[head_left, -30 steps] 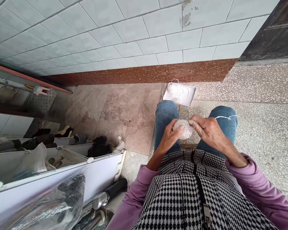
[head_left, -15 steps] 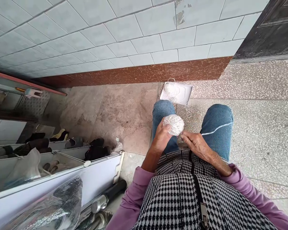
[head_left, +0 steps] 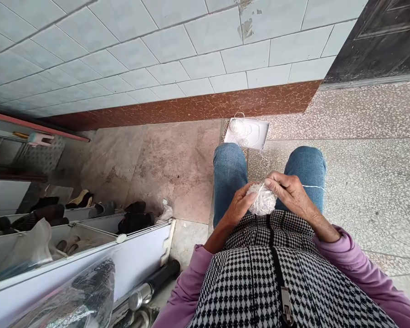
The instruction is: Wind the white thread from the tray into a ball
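Observation:
A ball of white yarn rests above my lap, between my knees. The fingers of my left hand are wrapped round its left side, with the thumb on top. My right hand pinches a strand of the yarn at the ball's upper right edge. From behind that hand, a length of white yarn runs across my right knee. On the floor beyond my knees, a shallow white box holds more white yarn, with a loose strand trailing over its near edge.
A tiled wall with a brown base stands in front. To the left, an open white shoe rack holds shoes and plastic bags. Metal pipes lie beside it. A dark door is at the upper right.
The ball has shifted right and nearer to my body with my left hand. My right hand has risen from the ball's lower right to its upper right edge.

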`<state>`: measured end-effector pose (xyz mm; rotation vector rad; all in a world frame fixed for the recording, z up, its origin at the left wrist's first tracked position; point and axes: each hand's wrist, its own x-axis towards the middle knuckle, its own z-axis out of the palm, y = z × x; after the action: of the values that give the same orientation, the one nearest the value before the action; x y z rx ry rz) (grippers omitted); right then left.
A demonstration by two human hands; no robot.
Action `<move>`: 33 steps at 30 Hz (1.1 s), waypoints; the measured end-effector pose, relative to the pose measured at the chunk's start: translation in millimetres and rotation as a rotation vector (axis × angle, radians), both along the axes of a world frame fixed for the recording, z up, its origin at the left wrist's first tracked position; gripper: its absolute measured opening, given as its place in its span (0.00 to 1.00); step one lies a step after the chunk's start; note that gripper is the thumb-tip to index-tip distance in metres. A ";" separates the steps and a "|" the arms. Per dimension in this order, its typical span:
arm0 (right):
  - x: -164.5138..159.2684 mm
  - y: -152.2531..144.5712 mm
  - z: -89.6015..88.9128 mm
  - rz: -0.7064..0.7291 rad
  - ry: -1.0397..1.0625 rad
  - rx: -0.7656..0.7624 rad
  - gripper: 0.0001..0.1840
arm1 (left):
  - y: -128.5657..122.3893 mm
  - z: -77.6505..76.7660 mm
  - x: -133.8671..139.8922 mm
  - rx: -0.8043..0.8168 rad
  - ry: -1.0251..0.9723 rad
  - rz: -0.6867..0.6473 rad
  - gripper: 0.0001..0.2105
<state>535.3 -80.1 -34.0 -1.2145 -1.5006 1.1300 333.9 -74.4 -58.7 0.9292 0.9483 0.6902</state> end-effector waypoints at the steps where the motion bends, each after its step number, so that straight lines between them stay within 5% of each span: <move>1: -1.1 0.3 -6.4 -0.013 0.035 -0.025 0.27 | -0.3 1.2 0.5 -0.039 -0.057 0.010 0.33; 8: -16.0 -15.0 -34.8 0.020 0.034 -0.126 0.33 | 12.6 24.5 -4.5 -0.134 -0.187 0.154 0.40; 14: -29.2 -40.4 -11.2 0.247 -0.159 -0.080 0.26 | 26.3 19.0 -2.8 0.041 -0.032 0.327 0.32; 17: -20.8 -38.9 14.1 0.266 -0.153 -0.014 0.25 | 23.8 15.2 -2.8 0.136 0.113 0.204 0.34; 20: -5.7 -26.3 29.4 0.132 -0.096 -0.008 0.24 | 16.3 16.0 -10.2 0.004 0.051 -0.025 0.33; 24: -3.4 -12.5 18.4 0.055 0.062 -0.078 0.28 | 7.5 20.0 -21.3 -0.174 -0.157 -0.148 0.33; 29: -23.2 -15.4 -12.8 0.045 0.113 -0.105 0.32 | 7.6 34.6 -25.6 -0.206 -0.307 0.076 0.37; 33: -20.9 -23.3 -16.7 0.138 0.088 -0.124 0.31 | 26.4 51.5 -38.7 -0.179 -0.348 0.284 0.39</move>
<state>514.3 -103.5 -50.7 -1.1422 -1.4841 1.3676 295.1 -48.0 -7.3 0.4983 0.8206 0.9562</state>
